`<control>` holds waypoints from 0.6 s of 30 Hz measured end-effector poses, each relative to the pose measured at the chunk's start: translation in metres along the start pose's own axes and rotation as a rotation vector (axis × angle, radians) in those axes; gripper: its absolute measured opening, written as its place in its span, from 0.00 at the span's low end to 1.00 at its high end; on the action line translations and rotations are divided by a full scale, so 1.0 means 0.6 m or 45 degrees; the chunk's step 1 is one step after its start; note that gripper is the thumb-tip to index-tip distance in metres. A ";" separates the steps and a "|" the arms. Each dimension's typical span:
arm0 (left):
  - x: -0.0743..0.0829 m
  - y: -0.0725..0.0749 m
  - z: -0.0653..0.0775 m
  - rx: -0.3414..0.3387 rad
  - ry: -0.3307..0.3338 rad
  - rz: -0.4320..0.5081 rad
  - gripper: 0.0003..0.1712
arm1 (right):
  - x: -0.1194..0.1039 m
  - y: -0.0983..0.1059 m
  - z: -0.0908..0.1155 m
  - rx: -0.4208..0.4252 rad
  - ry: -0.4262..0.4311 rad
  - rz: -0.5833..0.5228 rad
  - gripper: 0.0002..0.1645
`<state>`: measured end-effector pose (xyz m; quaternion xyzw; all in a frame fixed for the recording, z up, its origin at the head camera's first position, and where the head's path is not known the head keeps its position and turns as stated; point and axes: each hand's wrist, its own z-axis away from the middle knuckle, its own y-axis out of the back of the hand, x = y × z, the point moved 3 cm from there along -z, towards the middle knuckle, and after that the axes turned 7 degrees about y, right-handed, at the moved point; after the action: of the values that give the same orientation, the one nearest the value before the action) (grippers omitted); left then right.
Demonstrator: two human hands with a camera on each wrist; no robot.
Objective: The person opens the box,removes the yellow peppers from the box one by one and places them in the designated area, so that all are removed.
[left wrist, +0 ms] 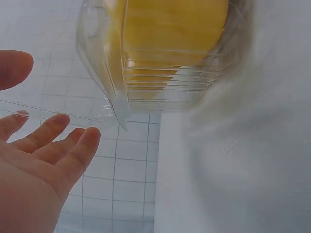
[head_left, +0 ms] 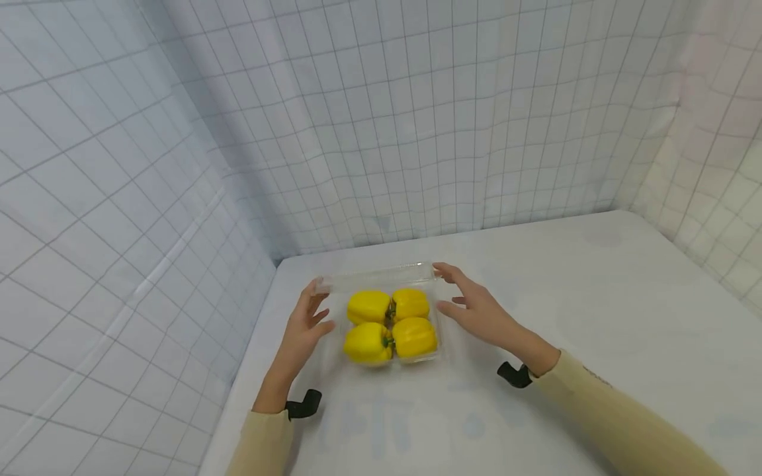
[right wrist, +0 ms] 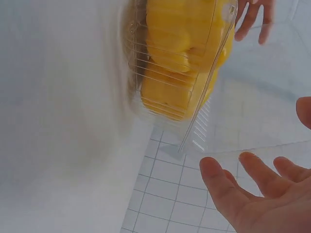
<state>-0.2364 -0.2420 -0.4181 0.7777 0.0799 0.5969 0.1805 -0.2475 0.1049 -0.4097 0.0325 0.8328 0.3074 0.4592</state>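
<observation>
Several yellow bell peppers point(head_left: 368, 342) lie in a clear plastic clamshell container point(left wrist: 165, 104), their green stems turned inward. Its hinged lid point(head_left: 375, 279) is raised at the far side in the head view. My left hand point(head_left: 305, 334) is at the lid's left end, fingers bent loosely and the thumb apart. At the opposite end is my right hand point(head_left: 476, 311), its fingertips by the lid's edge and its thumb near the container's side. Both wrist views show the fingers relaxed along the transparent lid point(right wrist: 262, 116); exact contact is hard to see.
The container stands on a white table point(head_left: 536, 317), which stretches far to the right. White grid-patterned curtains point(head_left: 417, 132) hang behind it and at both sides. A black wrist mount point(head_left: 303, 404) sits at the left wrist, another point(head_left: 514, 375) at the right.
</observation>
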 end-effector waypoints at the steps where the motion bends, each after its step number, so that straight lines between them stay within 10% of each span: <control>1: -0.001 0.001 -0.002 0.001 0.003 0.010 0.46 | 0.002 -0.001 -0.004 0.017 -0.007 -0.007 0.41; 18: -0.023 0.005 -0.038 0.028 0.035 0.181 0.42 | 0.052 -0.003 -0.049 0.164 -0.019 -0.186 0.36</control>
<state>-0.2622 -0.2455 -0.4244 0.7751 0.0334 0.6179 0.1280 -0.2879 0.0997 -0.4224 0.0035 0.8475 0.2186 0.4836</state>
